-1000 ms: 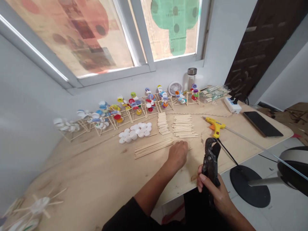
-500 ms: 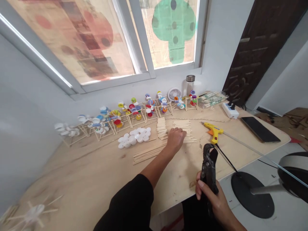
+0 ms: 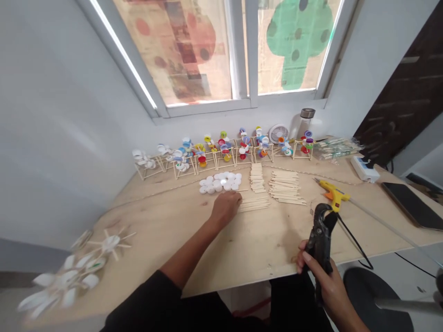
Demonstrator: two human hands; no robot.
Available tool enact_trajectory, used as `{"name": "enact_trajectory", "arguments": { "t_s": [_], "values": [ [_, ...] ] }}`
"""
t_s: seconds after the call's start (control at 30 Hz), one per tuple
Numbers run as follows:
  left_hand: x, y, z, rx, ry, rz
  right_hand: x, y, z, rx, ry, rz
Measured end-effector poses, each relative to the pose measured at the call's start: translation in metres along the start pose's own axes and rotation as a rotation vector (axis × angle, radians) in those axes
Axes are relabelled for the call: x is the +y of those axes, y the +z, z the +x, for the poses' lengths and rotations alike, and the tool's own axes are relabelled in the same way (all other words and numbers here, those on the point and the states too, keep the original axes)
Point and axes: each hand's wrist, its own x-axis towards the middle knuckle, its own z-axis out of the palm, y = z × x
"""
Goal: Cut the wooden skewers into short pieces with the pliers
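Observation:
My right hand (image 3: 327, 279) grips a black pipe cutter (image 3: 320, 233) by its handles, jaws pointing up, above the table's front edge. My left hand (image 3: 225, 210) is closed, with its fingers bent down at the left part of a bundle of long thin wooden sticks (image 3: 256, 204); what the fingers hold, if anything, is hidden. Just behind that hand lies a cluster of white bottle caps (image 3: 221, 181). Short cut sticks are laid out in a narrow stack (image 3: 257, 177) and a wider stack (image 3: 285, 186).
Stick frames with coloured cap wheels (image 3: 224, 150) line the wall. A yellow glue gun (image 3: 334, 193), power strip (image 3: 365, 169) and phone (image 3: 413, 205) are at right. White cap wheels (image 3: 65, 279) and a stick spoke wheel (image 3: 111, 243) lie front left. A small fan (image 3: 278, 133) stands behind.
My left hand has moved left from the short sticks to the long stick bundle. The view has turned left, showing more white wheels. My right hand still holds the pipe cutter.

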Motion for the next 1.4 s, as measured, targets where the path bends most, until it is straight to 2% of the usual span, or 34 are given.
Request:
{"name": "enact_trajectory", "arguments": {
  "t_s": [0.07,0.17,0.33,0.5,0.6,0.7,0.83,0.97,1.07,1.17,1.4],
  "values": [
    [-0.014,-0.003,0.01,-0.052,-0.028,-0.006,-0.003,0.003,0.0,-0.006,0.008,-0.034],
    [-0.023,-0.004,0.025,-0.161,-0.033,-0.015,-0.004,0.005,-0.001,-0.023,-0.019,-0.084],
    [-0.021,-0.002,0.04,-0.322,-0.014,-0.022,-0.001,0.003,-0.001,-0.054,-0.034,-0.107],
    [-0.017,0.0,0.047,-0.358,-0.013,-0.086,0.002,0.001,0.0,-0.051,-0.046,-0.126],
    [-0.019,-0.004,0.044,-0.283,-0.024,-0.187,0.001,0.001,-0.001,-0.043,-0.047,-0.132],
    [-0.025,-0.013,0.031,-0.114,-0.045,-0.337,-0.001,0.0,-0.002,-0.049,-0.061,-0.122],
    [-0.025,-0.017,-0.008,0.16,-0.103,-0.593,0.002,-0.002,-0.001,-0.07,-0.068,-0.117],
    [-0.012,-0.002,-0.053,0.346,-0.176,-0.819,0.008,-0.004,-0.001,-0.077,-0.084,-0.122],
    [-0.001,0.01,-0.074,0.409,-0.202,-0.913,0.012,-0.005,-0.001,-0.094,-0.107,-0.118],
    [0.005,0.015,-0.085,0.439,-0.209,-0.936,0.013,-0.007,0.0,-0.11,-0.133,-0.12],
    [0.015,0.018,-0.095,0.437,-0.209,-0.795,0.015,-0.008,0.0,-0.086,-0.203,-0.154]
  ]
}}
